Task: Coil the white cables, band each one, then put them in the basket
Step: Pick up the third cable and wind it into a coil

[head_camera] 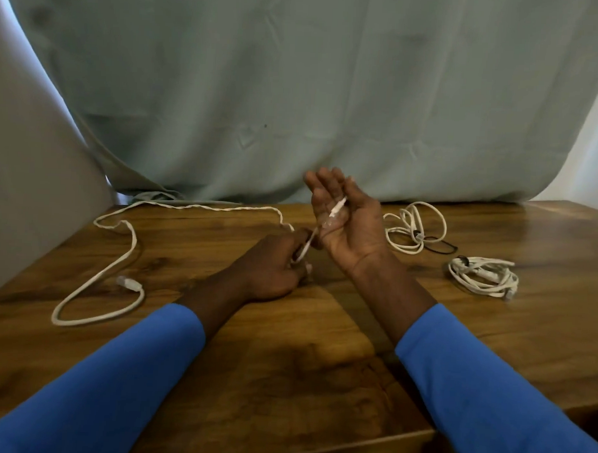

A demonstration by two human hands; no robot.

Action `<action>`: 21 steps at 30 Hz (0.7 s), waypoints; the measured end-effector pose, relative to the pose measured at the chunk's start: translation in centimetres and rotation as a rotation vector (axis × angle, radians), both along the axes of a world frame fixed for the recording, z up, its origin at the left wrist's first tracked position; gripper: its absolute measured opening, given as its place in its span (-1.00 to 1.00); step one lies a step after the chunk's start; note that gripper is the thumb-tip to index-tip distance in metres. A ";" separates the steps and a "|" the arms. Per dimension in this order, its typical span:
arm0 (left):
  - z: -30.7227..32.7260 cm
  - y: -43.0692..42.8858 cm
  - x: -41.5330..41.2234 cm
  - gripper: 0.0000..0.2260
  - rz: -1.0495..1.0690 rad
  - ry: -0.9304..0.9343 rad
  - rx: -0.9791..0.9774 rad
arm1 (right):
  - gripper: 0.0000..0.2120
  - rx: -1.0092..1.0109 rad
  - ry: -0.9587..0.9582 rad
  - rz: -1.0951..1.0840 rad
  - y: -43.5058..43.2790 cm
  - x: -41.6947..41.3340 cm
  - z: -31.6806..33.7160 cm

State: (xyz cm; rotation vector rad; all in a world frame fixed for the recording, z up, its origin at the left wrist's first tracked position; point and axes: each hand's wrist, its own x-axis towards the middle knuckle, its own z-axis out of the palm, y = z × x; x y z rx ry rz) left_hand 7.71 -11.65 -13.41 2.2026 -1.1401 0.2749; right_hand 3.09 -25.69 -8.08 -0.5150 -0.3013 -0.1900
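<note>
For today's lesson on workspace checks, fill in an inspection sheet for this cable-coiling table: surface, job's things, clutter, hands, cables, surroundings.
Surface: wooden table.
Job's things: far coil and near coil, white, at right; black band at the far coil; basket not seen.
Clutter: nothing seen.
Hands: left hand pinches the loose cable; right hand palm up, cable end across it.
Cables: loose cable trails left across the table.
Surroundings: grey-green cloth behind.

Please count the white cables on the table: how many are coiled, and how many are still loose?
Loose white cable: 1
Coiled white cables: 2, the far coil and the near coil
Total: 3
</note>
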 end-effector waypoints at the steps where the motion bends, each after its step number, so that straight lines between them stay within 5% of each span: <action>1: 0.2 -0.2 -0.2 -0.77 -0.013 -0.010 0.030 | -0.73 -0.047 -0.029 -0.102 -0.5 0.4 0.0; 5: 1.5 0.0 -0.9 -0.94 0.036 -0.128 0.028 | -0.69 -0.665 -0.091 -0.697 -1.3 2.0 -1.9; 9: 1.2 0.5 -1.2 -0.84 -0.031 -0.123 0.199 | -0.63 -0.963 -0.122 -0.949 -0.8 3.0 -3.7; 12: 2.2 1.1 -0.9 -0.88 -0.008 -0.184 0.135 | -0.68 -1.378 -0.171 -1.177 -1.5 2.9 -3.9; 17: 3.4 3.7 0.0 -0.78 0.130 -0.241 0.062 | -0.74 -1.963 -0.007 -1.181 -1.6 2.0 -3.6; 19: 3.3 5.2 0.7 -0.74 0.214 -0.313 -0.028 | -0.59 -1.960 0.009 -1.032 -1.3 1.4 -3.4; 21: 3.2 6.3 1.1 -0.64 0.290 -0.399 -0.143 | -0.41 -1.698 0.056 -0.634 -0.1 0.1 -3.3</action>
